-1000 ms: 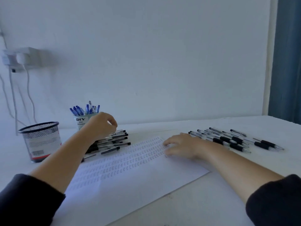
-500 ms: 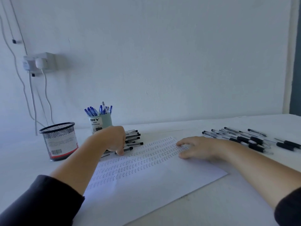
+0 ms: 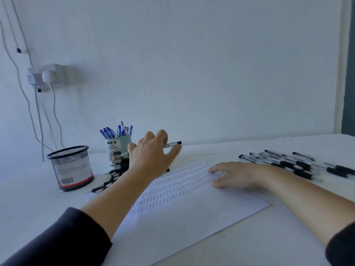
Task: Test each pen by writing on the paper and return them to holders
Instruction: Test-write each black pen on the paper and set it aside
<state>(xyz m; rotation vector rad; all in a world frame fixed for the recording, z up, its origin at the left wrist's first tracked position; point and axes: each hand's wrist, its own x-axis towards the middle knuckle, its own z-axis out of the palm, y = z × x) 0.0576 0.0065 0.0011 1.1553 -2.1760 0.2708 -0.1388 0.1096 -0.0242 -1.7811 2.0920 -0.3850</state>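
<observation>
Room: we face a plain white wall with a socket and hanging cables at the left; everything sits on a white counter [image 3: 249,239].
Paper: the paper [image 3: 188,212] lies in front of us, its far half filled with rows of small written test words, its near half blank.
Left hand: our left hand [image 3: 151,156] is raised above the black pile, and a pen [image 3: 172,144] sticks out from behind its fingers; the grip looks loosely curled round it, with the fingers partly fanned, though the contact itself is hidden.
Right hand: our right hand [image 3: 234,174] lies flat on the written rows, fingers straight, pressing the sheet down.
Holders: the DIY cup [image 3: 117,148] stands full of blue pens; the mesh holder [image 3: 72,168] beside it shows no pens from this angle.
Loose pens: a black pile [image 3: 113,174] lies between the holders and the paper; a second spread of black pens [image 3: 292,163] lies at the right.
Progress: we judge the blue pens done and returned, and many tests written; the black pens are left to test or put in a holder, so roughly the middle of the job.
</observation>
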